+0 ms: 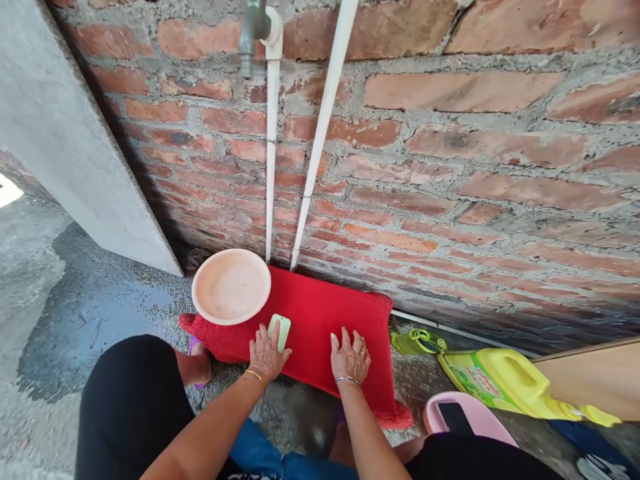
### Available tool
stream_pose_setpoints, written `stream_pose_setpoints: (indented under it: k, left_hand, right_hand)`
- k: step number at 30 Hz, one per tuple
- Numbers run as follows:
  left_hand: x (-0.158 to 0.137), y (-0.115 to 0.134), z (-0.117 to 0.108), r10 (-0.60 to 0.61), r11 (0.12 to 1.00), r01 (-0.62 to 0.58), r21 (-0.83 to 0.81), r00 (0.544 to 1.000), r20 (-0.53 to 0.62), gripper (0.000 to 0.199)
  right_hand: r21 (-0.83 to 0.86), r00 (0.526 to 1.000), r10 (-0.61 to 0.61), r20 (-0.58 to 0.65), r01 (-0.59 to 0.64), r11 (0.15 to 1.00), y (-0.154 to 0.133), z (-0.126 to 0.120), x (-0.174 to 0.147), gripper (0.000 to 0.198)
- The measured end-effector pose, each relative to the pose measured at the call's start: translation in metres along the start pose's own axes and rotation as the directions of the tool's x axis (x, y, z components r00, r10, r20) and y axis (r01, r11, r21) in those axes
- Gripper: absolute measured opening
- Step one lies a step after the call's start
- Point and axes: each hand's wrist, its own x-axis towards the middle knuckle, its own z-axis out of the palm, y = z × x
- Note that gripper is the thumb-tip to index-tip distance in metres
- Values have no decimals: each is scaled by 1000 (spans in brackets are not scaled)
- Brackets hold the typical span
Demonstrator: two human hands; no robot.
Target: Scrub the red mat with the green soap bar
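My left hand (267,351) lies flat with spread fingers on a red fabric-covered surface (310,307) with fluffy edges. Its fingertips rest on the near edge of a pale green, flat, rounded oblong (283,329) that has a small hole at its far end; the frame does not settle whether it is a brush, seen from the back. To the right, my right hand (351,357) is open and spread on the same red fabric, holding nothing. A pale pink basin (231,287) with clear water in it, as far as I can see, stands at the red surface's left end.
Behind is a brick wall (400,153) with white pipes (320,133) and a grey tap (247,47). On the right lie a yellow-green jug (493,377), a green strap-like item (417,341) and a pink stool (480,410) bearing a dark phone (455,419). Wet concrete (115,293) is at left.
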Motion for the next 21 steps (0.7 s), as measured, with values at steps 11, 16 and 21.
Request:
stream_pose_setpoints:
  k: [11, 16, 21]
  left_hand:
    - [14, -1, 24, -65, 996, 75, 47, 979, -194, 58]
    - [5, 36, 35, 87, 996, -83, 37, 989, -120, 57]
    - [24, 27, 15, -90, 996, 89, -12, 985, -146, 56]
  right_hand:
    - [-29, 1000, -24, 7, 24, 999, 12, 19, -5, 50]
    - [29, 999, -28, -19, 29, 999, 14, 19, -6, 51]
    - [84, 1000, -20, 0, 20, 996, 15, 19, -6, 50]
